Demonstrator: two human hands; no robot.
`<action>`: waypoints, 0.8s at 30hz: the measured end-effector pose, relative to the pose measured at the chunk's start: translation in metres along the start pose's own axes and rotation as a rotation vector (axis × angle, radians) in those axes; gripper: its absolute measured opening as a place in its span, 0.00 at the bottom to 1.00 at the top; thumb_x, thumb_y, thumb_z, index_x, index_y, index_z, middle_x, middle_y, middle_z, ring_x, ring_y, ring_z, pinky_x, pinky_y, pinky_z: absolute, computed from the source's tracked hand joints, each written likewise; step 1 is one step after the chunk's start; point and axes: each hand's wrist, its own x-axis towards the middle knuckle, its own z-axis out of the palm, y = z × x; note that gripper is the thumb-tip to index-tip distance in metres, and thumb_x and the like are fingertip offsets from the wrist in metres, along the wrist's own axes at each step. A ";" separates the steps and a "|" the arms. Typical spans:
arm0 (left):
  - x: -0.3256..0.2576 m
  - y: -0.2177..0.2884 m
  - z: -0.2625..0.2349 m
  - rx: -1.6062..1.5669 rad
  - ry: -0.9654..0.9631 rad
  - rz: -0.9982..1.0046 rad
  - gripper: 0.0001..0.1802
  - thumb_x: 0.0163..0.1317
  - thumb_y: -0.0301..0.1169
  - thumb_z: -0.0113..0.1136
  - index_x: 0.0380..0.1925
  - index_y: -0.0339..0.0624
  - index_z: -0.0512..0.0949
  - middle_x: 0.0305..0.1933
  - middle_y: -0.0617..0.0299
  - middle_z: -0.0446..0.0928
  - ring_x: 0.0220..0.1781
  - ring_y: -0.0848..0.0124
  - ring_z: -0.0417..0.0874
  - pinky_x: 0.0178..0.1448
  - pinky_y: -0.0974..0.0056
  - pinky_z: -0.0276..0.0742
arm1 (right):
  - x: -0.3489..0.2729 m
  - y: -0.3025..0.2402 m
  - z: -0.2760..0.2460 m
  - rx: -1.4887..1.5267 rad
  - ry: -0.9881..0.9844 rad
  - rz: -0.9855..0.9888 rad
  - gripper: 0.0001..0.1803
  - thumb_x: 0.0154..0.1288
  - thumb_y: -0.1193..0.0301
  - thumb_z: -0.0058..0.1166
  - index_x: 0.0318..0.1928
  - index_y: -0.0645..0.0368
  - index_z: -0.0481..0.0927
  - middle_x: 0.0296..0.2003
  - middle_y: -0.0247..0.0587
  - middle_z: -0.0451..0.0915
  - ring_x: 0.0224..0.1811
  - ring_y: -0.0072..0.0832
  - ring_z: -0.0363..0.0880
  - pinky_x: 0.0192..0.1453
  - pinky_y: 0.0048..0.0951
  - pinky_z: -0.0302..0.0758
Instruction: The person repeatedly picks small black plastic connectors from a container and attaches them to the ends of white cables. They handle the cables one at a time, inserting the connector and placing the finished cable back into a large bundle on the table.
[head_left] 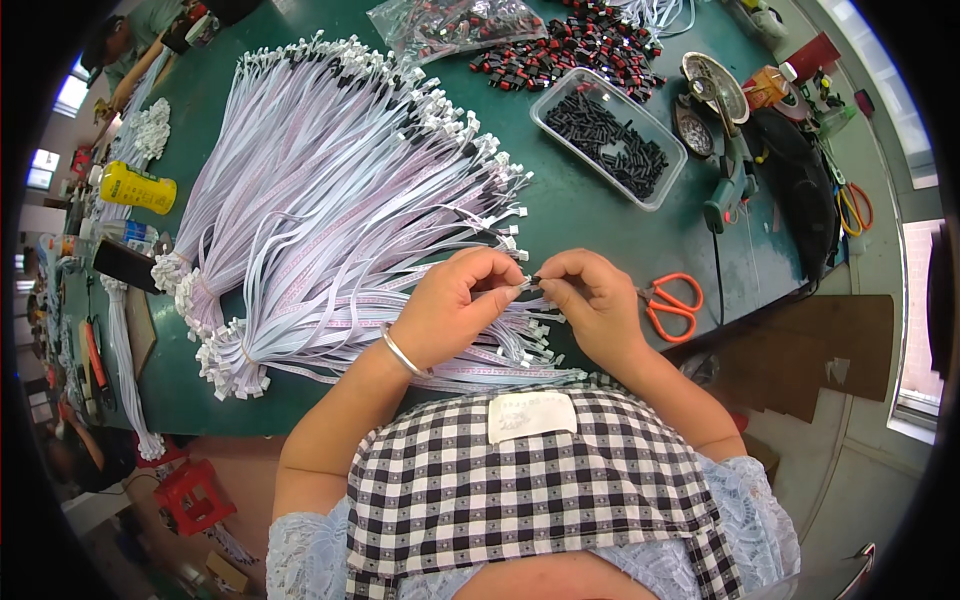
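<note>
Over the front of the green table, my two hands meet fingertip to fingertip. My left hand [448, 308], with a bangle at the wrist, pinches a small white connector [524, 285] at the end of a ribbon cable. Close against it, my right hand [598, 308] pinches a tiny black piece [537, 281] that looks like a short sleeve; the fingers partly cover both. Large bundles of white ribbon cables [330, 190] fan out beside and under my left forearm. Many of their far ends carry white connectors, some with black parts. Orange-handled scissors [674, 308] lie just right of my right hand.
Behind my hands stands a clear plastic box [541, 112] of short black sleeves [610, 140]. Farther back are a pile of red-and-black parts [590, 50] and a plastic bag [450, 30]. A green glue gun [735, 185] with a cord, a metal bowl [738, 100] and a yellow bottle [138, 188] edge the table.
</note>
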 end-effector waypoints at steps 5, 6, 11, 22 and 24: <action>0.000 0.002 0.000 0.015 -0.004 -0.012 0.07 0.61 0.23 0.58 0.40 0.37 0.76 0.39 0.65 0.75 0.40 0.79 0.76 0.46 0.71 0.73 | 0.000 0.001 -0.001 -0.001 -0.014 -0.011 0.05 0.59 0.80 0.59 0.37 0.63 0.78 0.33 0.39 0.79 0.34 0.26 0.79 0.38 0.25 0.75; 0.000 0.002 0.001 0.020 -0.001 -0.002 0.08 0.61 0.23 0.58 0.40 0.37 0.76 0.39 0.65 0.75 0.40 0.78 0.76 0.46 0.71 0.73 | -0.001 0.001 -0.001 0.000 -0.017 -0.012 0.05 0.59 0.80 0.59 0.37 0.63 0.78 0.32 0.39 0.79 0.34 0.26 0.79 0.38 0.25 0.75; 0.000 -0.003 0.001 0.088 0.015 0.053 0.07 0.60 0.23 0.58 0.39 0.36 0.77 0.39 0.63 0.75 0.39 0.76 0.77 0.45 0.71 0.73 | 0.003 -0.004 -0.005 -0.137 -0.069 -0.070 0.06 0.57 0.80 0.59 0.35 0.62 0.78 0.32 0.40 0.79 0.33 0.30 0.79 0.38 0.27 0.75; 0.001 0.002 -0.002 0.079 -0.003 0.001 0.09 0.59 0.26 0.59 0.39 0.37 0.79 0.34 0.60 0.78 0.34 0.72 0.77 0.40 0.67 0.74 | 0.017 -0.013 -0.013 -0.517 -0.179 -0.519 0.07 0.50 0.79 0.60 0.32 0.59 0.78 0.32 0.38 0.78 0.35 0.36 0.78 0.39 0.35 0.75; 0.001 0.000 -0.003 -0.018 -0.020 -0.037 0.10 0.60 0.25 0.59 0.42 0.37 0.77 0.34 0.61 0.78 0.34 0.74 0.77 0.41 0.68 0.74 | 0.017 -0.011 -0.010 -0.497 -0.193 -0.515 0.07 0.51 0.78 0.60 0.33 0.59 0.78 0.32 0.38 0.78 0.35 0.37 0.77 0.40 0.35 0.75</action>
